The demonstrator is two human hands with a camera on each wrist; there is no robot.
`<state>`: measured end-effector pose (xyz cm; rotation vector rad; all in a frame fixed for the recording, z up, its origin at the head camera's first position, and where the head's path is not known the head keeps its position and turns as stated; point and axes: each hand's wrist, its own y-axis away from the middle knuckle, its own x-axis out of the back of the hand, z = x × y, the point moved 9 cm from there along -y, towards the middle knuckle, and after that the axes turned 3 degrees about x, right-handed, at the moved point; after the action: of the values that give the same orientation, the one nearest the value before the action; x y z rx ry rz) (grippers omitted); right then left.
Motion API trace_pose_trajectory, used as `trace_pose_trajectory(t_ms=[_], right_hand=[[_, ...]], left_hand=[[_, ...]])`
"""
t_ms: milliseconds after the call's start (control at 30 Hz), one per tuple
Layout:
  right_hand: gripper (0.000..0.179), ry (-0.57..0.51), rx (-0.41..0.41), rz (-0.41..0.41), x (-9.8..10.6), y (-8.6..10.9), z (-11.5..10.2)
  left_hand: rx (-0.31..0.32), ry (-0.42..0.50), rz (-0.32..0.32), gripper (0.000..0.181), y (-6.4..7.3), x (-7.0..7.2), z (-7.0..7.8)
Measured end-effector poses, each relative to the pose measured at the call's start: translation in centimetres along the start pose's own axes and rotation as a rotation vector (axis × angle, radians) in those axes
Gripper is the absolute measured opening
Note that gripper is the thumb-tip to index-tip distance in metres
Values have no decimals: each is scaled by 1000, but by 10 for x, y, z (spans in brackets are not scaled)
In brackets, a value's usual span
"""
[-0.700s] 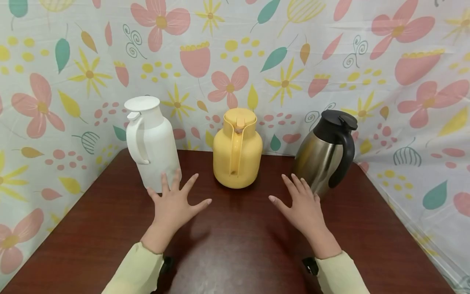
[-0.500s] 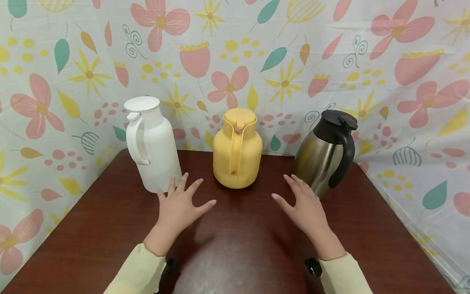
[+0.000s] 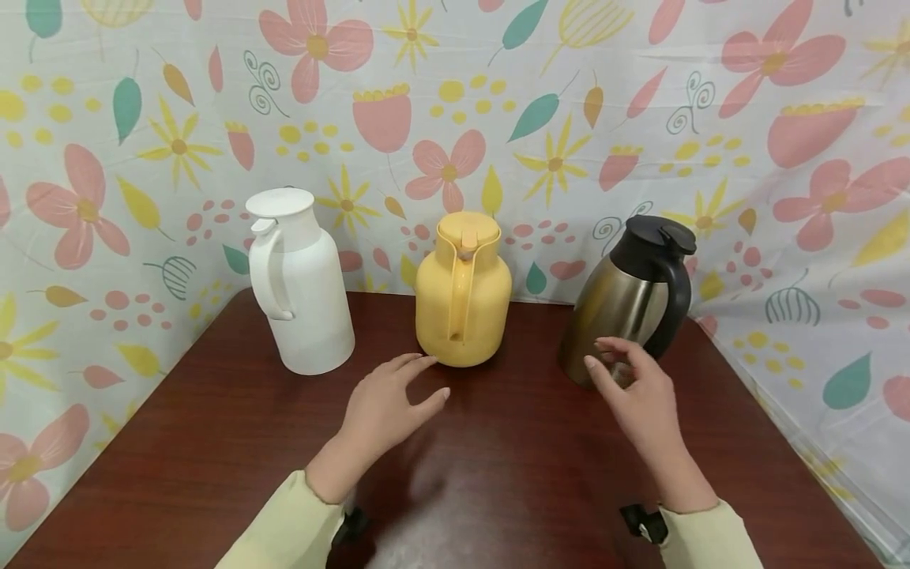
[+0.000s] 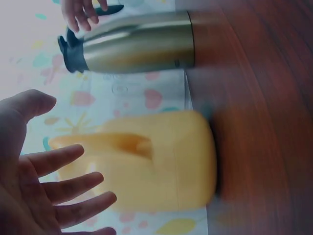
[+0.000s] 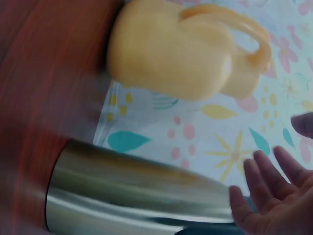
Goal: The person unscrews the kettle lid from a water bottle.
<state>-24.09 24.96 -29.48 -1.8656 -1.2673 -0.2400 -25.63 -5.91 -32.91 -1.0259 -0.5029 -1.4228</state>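
Three vacuum jugs stand in a row: a white jug (image 3: 316,308) at left, a yellow jug (image 3: 490,304) in the middle and a steel jug (image 3: 614,304) with black lid and handle at right. My left hand (image 3: 384,411) hovers in front of the yellow jug, fingers relaxed and thumb apart, nothing in its grasp. In the left wrist view its fingers (image 4: 73,188) overlap the yellow jug's handle side. My right hand (image 3: 650,403) is in front of the steel jug, fingers loosely bent toward its handle. Nothing is held there; its fingertips overlap the jug in the right wrist view.
The jugs stand near the back of a dark brown wooden table (image 3: 512,466). A white curtain (image 3: 469,71) printed with flowers hangs behind and along both sides. Black straps (image 3: 643,523) show at the sleeve cuffs.
The left hand has moved right, from before the white jug to the yellow one, its spread fingers drawing together. The right hand has moved right, its fingers now more bent. The jugs stay put.
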Motion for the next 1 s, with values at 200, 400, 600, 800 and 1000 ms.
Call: trace_pose_trajectory(t_ms=[200, 400, 600, 800, 1000], right_hand=[[24, -148, -33, 222, 31, -2, 15], [19, -210, -113, 344, 54, -7, 34], [23, -308, -224, 350, 60, -18, 60], [23, -551, -341, 324, 56, -31, 93], [20, -699, -336, 223, 53, -46, 110]], left_hand=[[-3, 185, -123, 49, -2, -12, 15], [-37, 405, -247, 54, -11, -27, 31], [-44, 594, -359, 59, -26, -44, 47], [-27, 712, -393, 63, -46, -62, 64], [8, 789, -378, 64, -67, -78, 79]])
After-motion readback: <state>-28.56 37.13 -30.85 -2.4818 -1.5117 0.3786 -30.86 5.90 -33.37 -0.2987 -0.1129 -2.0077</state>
